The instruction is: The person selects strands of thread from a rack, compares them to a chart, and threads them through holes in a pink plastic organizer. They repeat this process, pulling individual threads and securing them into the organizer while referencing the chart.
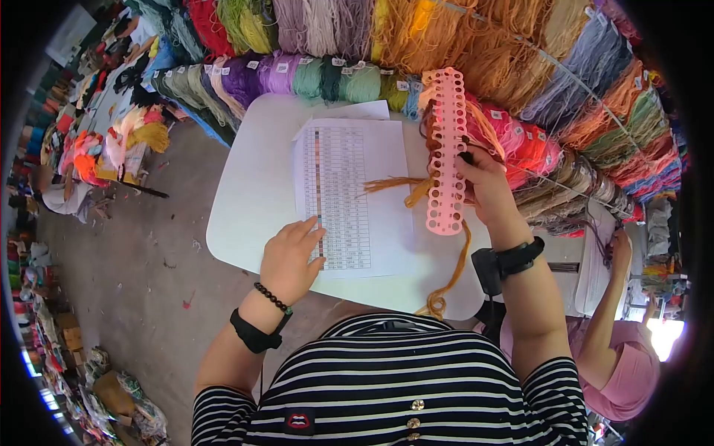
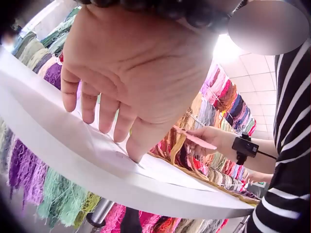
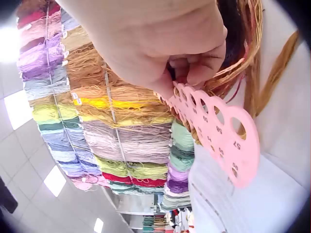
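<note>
— Pink punched card [image 1: 448,152] at two o'clock, raised over the worktop [image 1: 245,193]! Held how?

— Pinched at its three o'clock edge by the right hand [image 1: 487,182], grip clamped firmly around that side, thumb and fingers bent in. Numbered too: 57 and 58 legible beside the end holes from the right wrist.

— Strung with what?

— With golden-brown thread [image 1: 421,192], looped at the card's eight o'clock side, loose ends pointing to nine over the printed sheet [image 1: 387,223]. Darker strands [image 1: 430,128] at its ten. Then a long golden-brown strand [image 1: 455,271], down to a curl at five o'clock, by the near edge.

— Over to eight o'clock!

— Left hand [image 1: 291,254] there, resting on the sheet, fingers apart, tips by the coloured column [image 1: 317,171].

— And behind?

— Hanks of yarn [image 1: 320,26], tagged, from ten round to three!
</note>
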Tool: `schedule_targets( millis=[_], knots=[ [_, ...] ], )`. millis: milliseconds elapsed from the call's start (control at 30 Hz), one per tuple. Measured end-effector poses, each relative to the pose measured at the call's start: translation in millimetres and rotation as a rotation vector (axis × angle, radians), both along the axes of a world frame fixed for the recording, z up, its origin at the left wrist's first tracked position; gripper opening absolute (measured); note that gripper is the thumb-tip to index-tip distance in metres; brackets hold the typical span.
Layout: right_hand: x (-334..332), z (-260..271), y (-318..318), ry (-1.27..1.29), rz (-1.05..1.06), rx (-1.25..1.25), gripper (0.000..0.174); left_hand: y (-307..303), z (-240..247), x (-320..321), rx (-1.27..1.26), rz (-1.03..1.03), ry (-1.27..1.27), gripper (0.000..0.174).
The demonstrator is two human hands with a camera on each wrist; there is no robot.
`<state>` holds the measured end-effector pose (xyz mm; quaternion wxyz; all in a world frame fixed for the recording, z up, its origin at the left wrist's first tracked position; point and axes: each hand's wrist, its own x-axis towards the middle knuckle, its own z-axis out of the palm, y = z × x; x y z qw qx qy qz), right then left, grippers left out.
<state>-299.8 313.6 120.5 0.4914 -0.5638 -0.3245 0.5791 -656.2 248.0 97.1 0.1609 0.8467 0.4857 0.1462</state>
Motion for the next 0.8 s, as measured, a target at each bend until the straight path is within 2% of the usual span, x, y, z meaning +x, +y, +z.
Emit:
schedule_targets(
  millis=[33, 100, 167, 233, 333, 467, 567, 633, 733, 800],
  knots=[
    [-4, -2, 2, -0.032, 0.002, 0.015, 0.028, 0, -1, -6, 0.005, 0.006, 0.003, 0.048],
    [-1, 8, 9, 0.063, -0.064, 0.12, 0.03, 0, -3, -13, 0.005, 0.015, 0.008, 0.048],
    [3, 44, 13, 0.123, -0.101, 0.209, 0.03, 1, -1, -15, 0.005, 0.017, 0.008, 0.046],
    [18, 62, 21, 0.112, -0.065, 0.317, 0.029, 2, -2, -17, 0.0, 0.021, -0.008, 0.046],
    [17, 80, 20, 0.201, -0.015, 0.328, 0.032, 3, -4, -17, 0.008, 0.032, -0.023, 0.045],
    [-9, 36, 29, 0.229, 0.005, 0.245, 0.031, 5, -7, -18, 0.041, 0.04, -0.062, 0.045],
    [-38, 5, 16, -0.003, 0.033, 0.065, 0.028, 5, -6, -17, 0.056, 0.05, -0.025, 0.047],
    [-37, -43, 17, 0.113, 0.063, 0.043, 0.031, 5, -6, -16, 0.068, 0.055, -0.004, 0.048],
    [-36, -72, 13, -0.376, 0.026, 0.061, 0.034, 3, -6, -16, 0.065, 0.063, 0.027, 0.049],
    [-35, -77, 12, -0.492, 0.014, 0.061, 0.035, 3, -6, -16, 0.058, 0.063, 0.039, 0.049]
  ],
)
